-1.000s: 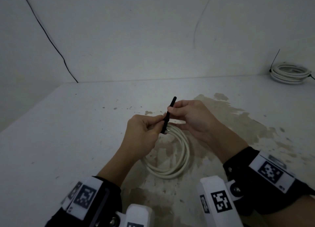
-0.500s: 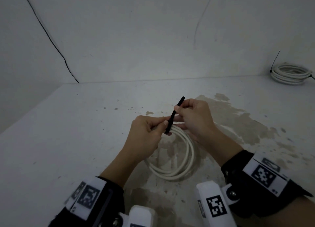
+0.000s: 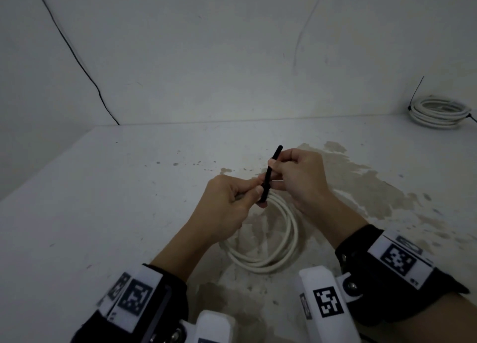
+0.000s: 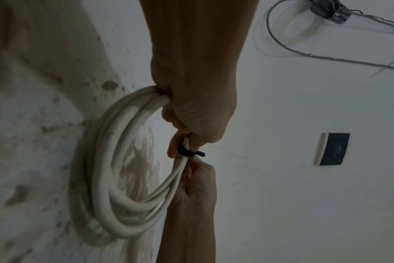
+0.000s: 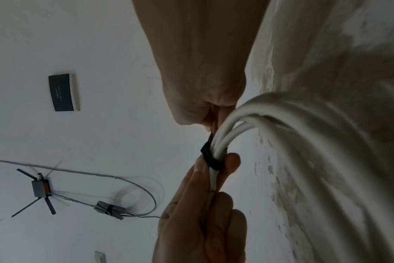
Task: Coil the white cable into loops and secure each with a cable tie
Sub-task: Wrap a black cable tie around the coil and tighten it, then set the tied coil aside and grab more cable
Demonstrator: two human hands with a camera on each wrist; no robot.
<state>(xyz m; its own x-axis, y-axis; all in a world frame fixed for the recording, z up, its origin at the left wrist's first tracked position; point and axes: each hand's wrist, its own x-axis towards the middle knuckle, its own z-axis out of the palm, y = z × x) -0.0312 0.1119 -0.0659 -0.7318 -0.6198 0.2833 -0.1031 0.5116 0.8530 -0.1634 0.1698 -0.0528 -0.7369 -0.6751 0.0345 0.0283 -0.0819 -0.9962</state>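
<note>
Coiled white cable [image 3: 268,242] held up between both hands above a stained white tabletop [image 3: 129,201], lower loops hanging toward the wrists. Left hand [image 3: 227,203] clenched around the bunched strands at the top of the coil, thumb and forefinger pinching just beside the tie. Black cable tie [image 3: 269,173] wrapped around the strands between the hands, snug against them in the wrist views; free tail rising up and away from the coil. Right hand [image 3: 296,177] pinching that tail between thumb and fingertips, remaining fingers curled. Second white coil [image 3: 438,113], already tied, well apart, far right of the right hand, against the wall [image 3: 232,46].
</note>
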